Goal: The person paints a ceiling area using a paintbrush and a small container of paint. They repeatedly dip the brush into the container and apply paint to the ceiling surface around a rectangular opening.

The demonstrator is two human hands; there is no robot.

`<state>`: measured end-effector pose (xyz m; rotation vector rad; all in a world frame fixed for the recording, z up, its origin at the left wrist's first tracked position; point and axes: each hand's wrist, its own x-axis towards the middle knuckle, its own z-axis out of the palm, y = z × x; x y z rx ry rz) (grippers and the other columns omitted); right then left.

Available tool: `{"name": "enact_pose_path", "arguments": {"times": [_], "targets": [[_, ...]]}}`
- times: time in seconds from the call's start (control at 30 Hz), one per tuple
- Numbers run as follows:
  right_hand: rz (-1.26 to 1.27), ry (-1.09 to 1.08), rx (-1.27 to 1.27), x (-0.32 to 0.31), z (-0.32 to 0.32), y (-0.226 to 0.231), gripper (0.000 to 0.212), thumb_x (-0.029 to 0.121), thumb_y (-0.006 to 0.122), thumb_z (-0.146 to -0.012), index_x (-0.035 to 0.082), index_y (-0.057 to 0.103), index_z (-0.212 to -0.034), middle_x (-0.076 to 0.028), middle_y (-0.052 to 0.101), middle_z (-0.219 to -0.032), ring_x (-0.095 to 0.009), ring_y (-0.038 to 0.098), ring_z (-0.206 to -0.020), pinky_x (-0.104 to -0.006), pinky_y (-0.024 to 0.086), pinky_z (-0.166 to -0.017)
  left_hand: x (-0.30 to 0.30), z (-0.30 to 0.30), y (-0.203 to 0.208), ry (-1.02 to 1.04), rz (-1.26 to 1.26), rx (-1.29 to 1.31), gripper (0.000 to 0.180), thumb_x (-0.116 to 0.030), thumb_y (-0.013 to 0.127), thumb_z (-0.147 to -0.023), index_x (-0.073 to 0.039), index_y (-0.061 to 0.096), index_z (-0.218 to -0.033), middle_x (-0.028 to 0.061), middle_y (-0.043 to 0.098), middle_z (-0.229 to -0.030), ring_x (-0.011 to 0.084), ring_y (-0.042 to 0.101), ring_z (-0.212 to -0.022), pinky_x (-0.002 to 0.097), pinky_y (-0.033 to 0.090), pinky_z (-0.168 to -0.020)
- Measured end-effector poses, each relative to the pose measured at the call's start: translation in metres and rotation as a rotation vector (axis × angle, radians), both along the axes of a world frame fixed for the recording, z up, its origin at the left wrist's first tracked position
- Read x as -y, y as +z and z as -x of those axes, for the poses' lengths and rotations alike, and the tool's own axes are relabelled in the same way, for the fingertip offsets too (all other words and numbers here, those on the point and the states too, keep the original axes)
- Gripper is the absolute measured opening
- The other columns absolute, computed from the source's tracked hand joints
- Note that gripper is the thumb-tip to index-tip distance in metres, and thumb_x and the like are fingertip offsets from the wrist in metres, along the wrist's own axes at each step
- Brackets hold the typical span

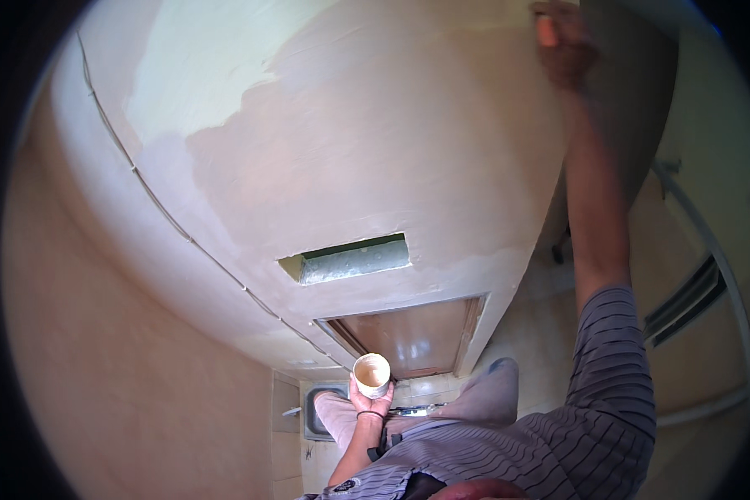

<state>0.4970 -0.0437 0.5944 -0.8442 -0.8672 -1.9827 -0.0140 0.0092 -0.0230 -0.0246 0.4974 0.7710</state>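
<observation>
My left hand cradles a small round tub from below, low in front of my body. The tub is open at the top and pale, with a cream-coloured coating inside. My right arm reaches far up to the upper right, where my right hand is closed near the wall's edge. What it grips is blurred and partly cut off by the top of the view. The wall before me is pinkish beige, with a paler, ragged-edged patch at the upper left.
A rectangular opening is cut in the wall above a brown door. A thin cable runs down the wall at left. Below are a grey sink and tiled floor. A curved pale pipe stands at right.
</observation>
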Motion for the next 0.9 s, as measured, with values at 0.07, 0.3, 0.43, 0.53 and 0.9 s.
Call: {"name": "enact_pose_path", "arguments": {"times": [0.07, 0.3, 0.43, 0.53, 0.9], "targets": [[0.118, 0.050, -0.027, -0.025, 0.017, -0.020, 0.008, 0.002, 0.073, -0.079, 0.009, 0.069, -0.081, -0.002, 0.069, -0.086, -0.016, 0.066, -0.080, -0.0320, 0.054, -0.067, 0.002, 0.004, 0.006, 0.028, 0.009, -0.053, 0.060, -0.063, 0.061, -0.087, -0.020, 0.061, -0.128, 0.0035, 0.067, -0.123, 0.0299, 0.064, -0.109, 0.0493, 0.054, -0.084], [0.483, 0.335, 0.020, -0.088, 0.105, -0.075, 0.016, 0.008, 0.077, -0.070, 0.017, 0.071, -0.082, 0.001, 0.069, -0.086, -0.020, 0.065, -0.076, -0.0328, 0.055, -0.065, 0.005, 0.001, 0.006, 0.047, 0.014, -0.032, 0.057, -0.061, 0.061, -0.088, -0.019, 0.061, -0.127, 0.0033, 0.068, -0.122, 0.0285, 0.065, -0.109, 0.0497, 0.054, -0.084], [0.466, 0.797, -0.065, -0.072, 0.086, -0.057, 0.019, 0.008, 0.076, -0.071, 0.019, 0.073, -0.086, 0.002, 0.071, -0.092, -0.020, 0.067, -0.083, -0.0318, 0.056, -0.068, 0.005, 0.001, 0.006, 0.067, 0.035, -0.044, 0.057, -0.061, 0.060, -0.089, -0.019, 0.061, -0.127, 0.0037, 0.068, -0.122, 0.0284, 0.065, -0.109, 0.0497, 0.055, -0.085], [0.375, 0.844, -0.374, -0.047, 0.048, -0.037, 0.007, 0.001, 0.073, -0.080, 0.008, 0.071, -0.083, -0.003, 0.070, -0.086, -0.019, 0.068, -0.083, -0.0323, 0.055, -0.072, 0.003, 0.003, 0.005, 0.064, 0.015, -0.025, 0.057, -0.061, 0.060, -0.089, -0.018, 0.061, -0.127, 0.0037, 0.068, -0.122, 0.0283, 0.065, -0.109, 0.0493, 0.054, -0.085], [0.079, 0.230, -0.211, 0.024, -0.031, -0.019, 0.011, 0.006, 0.078, -0.079, 0.006, 0.070, -0.087, -0.002, 0.070, -0.081, -0.014, 0.067, -0.073, -0.0320, 0.055, -0.069, 0.003, -0.008, 0.003, 0.043, 0.036, -0.023, 0.057, -0.059, 0.062, -0.088, -0.018, 0.062, -0.127, 0.0042, 0.068, -0.122, 0.0284, 0.065, -0.111, 0.0484, 0.054, -0.087]]}}
